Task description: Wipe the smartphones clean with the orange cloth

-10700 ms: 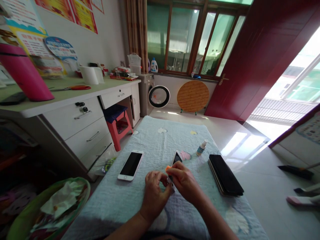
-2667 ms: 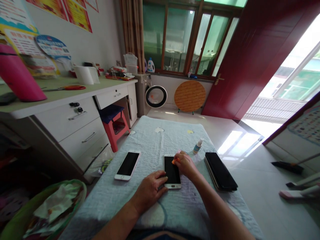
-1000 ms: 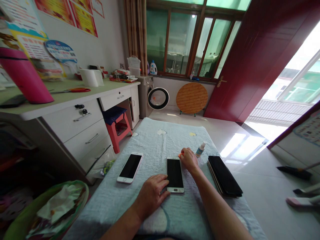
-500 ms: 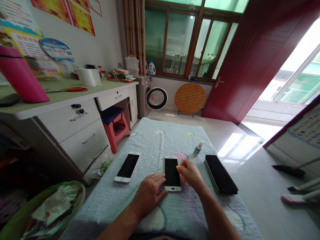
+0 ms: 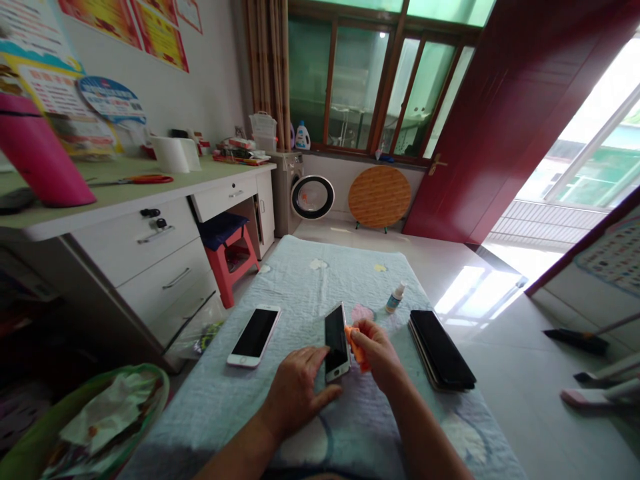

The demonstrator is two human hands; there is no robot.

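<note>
A white-edged smartphone [image 5: 335,340] with a dark screen is tilted on the cloth-covered surface, its right side raised. My left hand [image 5: 297,383] is at its lower left, fingertips against the left edge and thumb by the bottom end. Between the fingers of my right hand [image 5: 376,350] is a bunched orange cloth [image 5: 357,350], held against the phone's right edge. To the left lies another white smartphone [image 5: 255,336], screen up. A small spray bottle [image 5: 395,298] with a white cap stands beyond my right hand. Farther right rest stacked dark devices [image 5: 441,349].
A pale blue patterned cloth [image 5: 295,280] covers the low surface. On the left stand a desk [image 5: 145,247], a red stool [image 5: 233,257] and a green bin [image 5: 165,387] holding litter. Behind are a washing machine with its door [image 5: 313,197] open and a round wooden tabletop [image 5: 380,197].
The middle phone has gone from lying flat to tilted, right side up. My right hand, with the orange cloth, has shifted slightly left to its edge. My left thumb has stretched rightward.
</note>
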